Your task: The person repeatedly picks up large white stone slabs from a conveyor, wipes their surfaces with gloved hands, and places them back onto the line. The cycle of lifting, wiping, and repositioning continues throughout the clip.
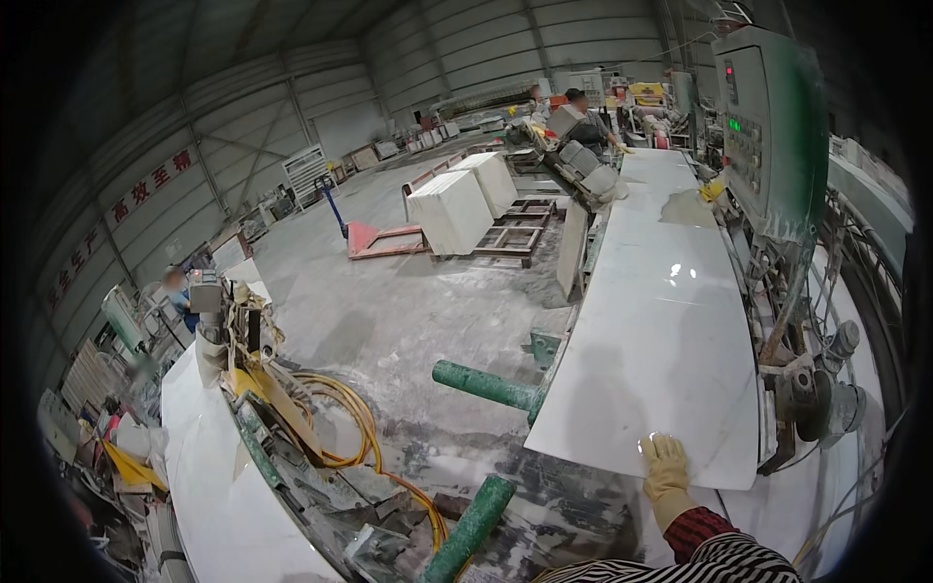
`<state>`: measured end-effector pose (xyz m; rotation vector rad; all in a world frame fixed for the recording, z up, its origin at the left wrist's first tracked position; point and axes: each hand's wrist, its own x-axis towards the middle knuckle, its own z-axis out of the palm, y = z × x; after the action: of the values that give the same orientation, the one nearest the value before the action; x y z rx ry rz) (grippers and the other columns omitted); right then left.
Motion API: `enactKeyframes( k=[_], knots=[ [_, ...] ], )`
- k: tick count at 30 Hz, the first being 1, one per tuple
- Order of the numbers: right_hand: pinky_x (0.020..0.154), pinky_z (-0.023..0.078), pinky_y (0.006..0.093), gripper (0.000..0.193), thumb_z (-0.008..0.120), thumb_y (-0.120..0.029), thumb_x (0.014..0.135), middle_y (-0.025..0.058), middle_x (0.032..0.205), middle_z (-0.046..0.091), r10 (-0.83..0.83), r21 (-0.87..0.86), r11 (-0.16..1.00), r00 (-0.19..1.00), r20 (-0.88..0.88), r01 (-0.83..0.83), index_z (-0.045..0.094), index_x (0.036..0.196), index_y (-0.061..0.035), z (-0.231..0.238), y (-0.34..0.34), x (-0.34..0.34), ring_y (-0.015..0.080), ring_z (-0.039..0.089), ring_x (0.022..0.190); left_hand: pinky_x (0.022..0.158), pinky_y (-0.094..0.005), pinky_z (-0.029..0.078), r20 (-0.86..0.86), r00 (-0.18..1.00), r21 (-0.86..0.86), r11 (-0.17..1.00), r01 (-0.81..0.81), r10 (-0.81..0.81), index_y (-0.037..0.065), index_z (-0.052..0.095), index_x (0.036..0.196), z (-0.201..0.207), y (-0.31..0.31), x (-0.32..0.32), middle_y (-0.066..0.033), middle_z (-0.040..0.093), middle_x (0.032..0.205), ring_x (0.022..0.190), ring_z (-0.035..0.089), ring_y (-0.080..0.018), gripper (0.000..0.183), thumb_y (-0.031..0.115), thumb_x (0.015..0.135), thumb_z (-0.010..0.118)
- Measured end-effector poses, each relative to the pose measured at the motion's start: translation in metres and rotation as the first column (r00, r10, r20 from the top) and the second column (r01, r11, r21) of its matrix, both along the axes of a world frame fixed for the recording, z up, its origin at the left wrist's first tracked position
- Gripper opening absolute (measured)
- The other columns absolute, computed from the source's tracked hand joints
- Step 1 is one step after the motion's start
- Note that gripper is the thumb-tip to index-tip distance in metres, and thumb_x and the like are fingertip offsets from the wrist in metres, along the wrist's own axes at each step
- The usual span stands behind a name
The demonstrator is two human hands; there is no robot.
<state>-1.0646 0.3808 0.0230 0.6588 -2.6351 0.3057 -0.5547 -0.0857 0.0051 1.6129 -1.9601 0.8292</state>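
My right hand (pixel 665 476), in a pale yellow work glove with a red plaid cuff and striped sleeve behind it, reaches in from the lower right. Its fingers lie extended on the near edge of a long white glossy slab (pixel 651 350); any grip under the edge is hidden. The slab stretches away from me along a machine bed and reflects the overhead lights. A beige patch (pixel 688 208) shows near its far part. My left hand is out of the picture.
A green control cabinet (pixel 777 136) overhangs the slab's right side. Green rollers (pixel 486 384) jut out left. Yellow hoses (pixel 364 423) loop beside another white slab (pixel 209 476). Stacked white slabs (pixel 452 214) stand beyond. One person (pixel 583 115) works far ahead, another (pixel 178 291) far left.
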Motion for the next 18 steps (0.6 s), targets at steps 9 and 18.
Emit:
enactKeyframes(
  k=[9,18],
  knots=[
    [0.120,0.043,0.0500,0.051,0.070,-0.008,0.085,0.0129,0.139,0.062,0.013,0.020,1.000,1.000,-0.004,-0.013,0.063,0.135,-0.0153,0.006,-0.002,-0.001,0.0362,0.057,0.136,0.109,-0.0618,0.053,-0.045,0.997,0.213,0.976,-0.050,0.061,0.003,0.070,0.150,0.021,0.012,-0.008,-0.0252,0.069,0.153,0.140,0.065,-0.0457,0.051,0.035,0.111,0.062],
    [0.132,0.033,0.0559,0.060,0.066,-0.011,0.090,0.0167,0.157,0.055,0.019,0.017,1.000,0.999,0.043,-0.020,0.059,0.149,-0.0103,-0.015,0.004,-0.006,0.0404,0.046,0.154,0.111,-0.0613,0.052,-0.028,0.998,0.159,0.986,-0.057,0.062,0.003,0.066,0.155,0.008,0.011,0.000,-0.0246,0.067,0.156,0.143,0.063,-0.0452,0.057,0.038,0.111,0.062]
  ],
)
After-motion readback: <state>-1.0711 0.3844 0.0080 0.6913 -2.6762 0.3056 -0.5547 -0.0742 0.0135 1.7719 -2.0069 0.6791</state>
